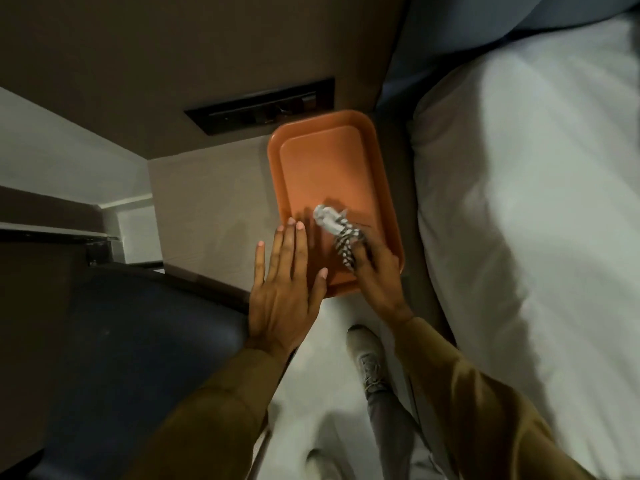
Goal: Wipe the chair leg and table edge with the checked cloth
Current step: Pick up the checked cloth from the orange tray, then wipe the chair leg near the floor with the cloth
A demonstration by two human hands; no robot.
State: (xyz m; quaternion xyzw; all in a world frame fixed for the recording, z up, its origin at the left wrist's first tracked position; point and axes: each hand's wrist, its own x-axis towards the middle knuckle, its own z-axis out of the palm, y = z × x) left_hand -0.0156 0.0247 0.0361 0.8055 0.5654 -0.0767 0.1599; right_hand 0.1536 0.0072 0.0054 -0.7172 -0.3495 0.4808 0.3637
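Right grip: your right hand (pixel 375 271) is closed around the checked cloth (pixel 341 233), fingers curled over its near end; the hand is a bit motion-blurred.
Left grip: your left hand (pixel 282 289) is open, fingers straight and slightly spread, palm down, holding nothing. Fingertips sit over the near-left rim of the tray; can't tell if they actually touch it.
Checked cloth: bunched into a small wad, black-and-white check on the part by your fingers, paler and crumpled at the far end. It lies on the tray floor, near-right portion, sticking out ahead of your right hand.
Tray (pixel 323 161): orange, smooth matte plastic look, rectangular with rounded corners and a raised rim. Sits on the tabletop, long side running away from you, near end reaching the front edge.
Tabletop (pixel 207 202): pale wood-grain finish, flat, square front edge just under your left hand.
Chair (pixel 145 341): dark blue padded seat, smooth rounded edge, just left of your left wrist; legs not visible.
Wall panel (pixel 259 105): black rectangular recessed strip behind the tray; detail too dark to read.
Bed (pixel 519 202): white sheets, soft folds, right of the tabletop.
Sleeves (pixel 485 410): mustard-brown fabric on both arms.
Shoe (pixel 367 355): grey, laced, on pale floor below the hands.
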